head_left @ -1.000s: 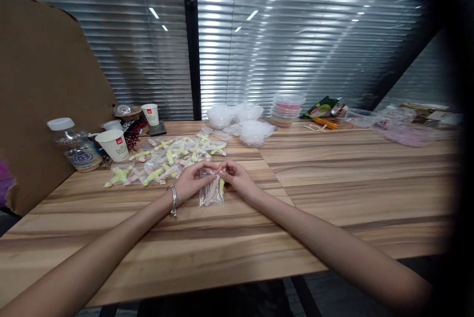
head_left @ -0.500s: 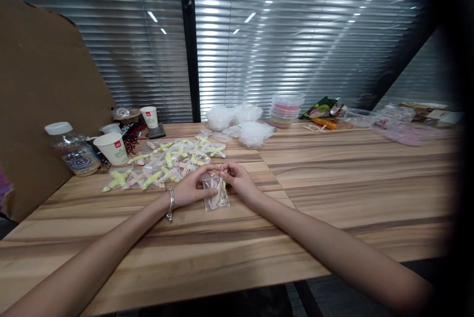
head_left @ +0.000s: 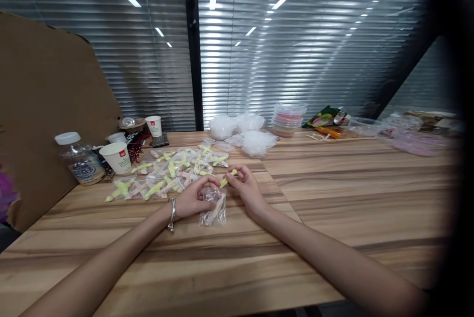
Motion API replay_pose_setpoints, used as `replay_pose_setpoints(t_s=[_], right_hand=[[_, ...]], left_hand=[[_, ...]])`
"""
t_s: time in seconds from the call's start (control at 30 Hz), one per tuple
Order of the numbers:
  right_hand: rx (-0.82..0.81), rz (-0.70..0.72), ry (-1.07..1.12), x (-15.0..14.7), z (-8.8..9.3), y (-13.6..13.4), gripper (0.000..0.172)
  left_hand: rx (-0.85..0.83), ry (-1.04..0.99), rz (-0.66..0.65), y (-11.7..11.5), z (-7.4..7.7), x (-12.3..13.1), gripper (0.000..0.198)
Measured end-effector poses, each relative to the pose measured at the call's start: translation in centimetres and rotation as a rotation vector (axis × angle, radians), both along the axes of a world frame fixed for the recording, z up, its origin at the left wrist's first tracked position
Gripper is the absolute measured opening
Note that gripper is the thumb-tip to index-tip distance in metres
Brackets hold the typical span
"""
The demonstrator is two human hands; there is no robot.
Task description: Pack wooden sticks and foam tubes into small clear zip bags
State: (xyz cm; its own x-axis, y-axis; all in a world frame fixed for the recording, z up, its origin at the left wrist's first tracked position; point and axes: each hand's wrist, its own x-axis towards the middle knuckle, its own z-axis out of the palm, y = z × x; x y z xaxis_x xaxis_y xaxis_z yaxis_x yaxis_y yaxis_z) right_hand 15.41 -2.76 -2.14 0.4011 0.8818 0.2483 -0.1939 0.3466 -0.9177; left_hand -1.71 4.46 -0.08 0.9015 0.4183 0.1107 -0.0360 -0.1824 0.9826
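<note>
Small bag [head_left: 214, 207] on the table [head_left: 333, 198] between both hands, pile of filled bags [head_left: 174, 174] behind it, paper cup [head_left: 116, 157] and bottle [head_left: 79, 160] at left, stacked tubs [head_left: 288, 118] far behind at right.

A brown, streaked wood-grain pattern with darker bands is shown by the long wooden bench [head_left: 333, 198]. A small clear plastic bag [head_left: 214, 207] is filled with pale pink and beige pieces, and a yellow-green piece [head_left: 227, 179] is seen just above it. A silver metal bracelet [head_left: 172, 214] is worn on the left wrist. The scattered heap of clear packets [head_left: 174, 175] is marked by yellow-green, white and pale pink. A red logo is printed on the white paper cup [head_left: 117, 157]. A white cap and a blue-and-white label are borne by the clear plastic bottle [head_left: 79, 165]. The large cardboard sheet [head_left: 48, 104] is plain brown, and the horizontal window blinds [head_left: 281, 50] are grey-striped.
</note>
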Motion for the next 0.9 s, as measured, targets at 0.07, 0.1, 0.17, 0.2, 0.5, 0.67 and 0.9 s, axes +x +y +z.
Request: replay_pose_setpoints(t_s=[0.07, 0.1, 0.17, 0.2, 0.5, 0.67, 0.9], right_hand=[[0.009, 0.014, -0.010, -0.04, -0.06, -0.03, 0.027], [0.007, 0.009, 0.000, -0.03, -0.10, -0.04, 0.027], [-0.014, -0.005, 0.036, 0.04, -0.23, 0.00, 0.028], [-0.028, -0.017, 0.055, 0.09, -0.30, 0.04, 0.029], [0.004, -0.007, 0.125, -0.04, -0.09, 0.10, 0.032], [-0.006, -0.024, 0.111, -0.24, 0.17, -0.10, 0.029], [-0.038, -0.016, 0.087, -0.38, 0.10, -0.23, 0.031]], left_hand=[[-0.042, -0.017, 0.005, 0.03, -0.06, 0.01, 0.050], [-0.063, -0.024, 0.012, 0.06, -0.08, 0.01, 0.052], [-0.080, -0.030, 0.039, 0.15, -0.06, 0.00, 0.054], [-0.078, -0.031, 0.055, 0.18, -0.02, -0.01, 0.054], [-0.076, 0.007, -0.014, 0.17, 0.08, -0.14, 0.044], [-0.099, -0.034, 0.041, 0.45, -0.38, -0.19, 0.049], [-0.142, -0.077, 0.122, 0.48, -0.13, 0.10, 0.054]])
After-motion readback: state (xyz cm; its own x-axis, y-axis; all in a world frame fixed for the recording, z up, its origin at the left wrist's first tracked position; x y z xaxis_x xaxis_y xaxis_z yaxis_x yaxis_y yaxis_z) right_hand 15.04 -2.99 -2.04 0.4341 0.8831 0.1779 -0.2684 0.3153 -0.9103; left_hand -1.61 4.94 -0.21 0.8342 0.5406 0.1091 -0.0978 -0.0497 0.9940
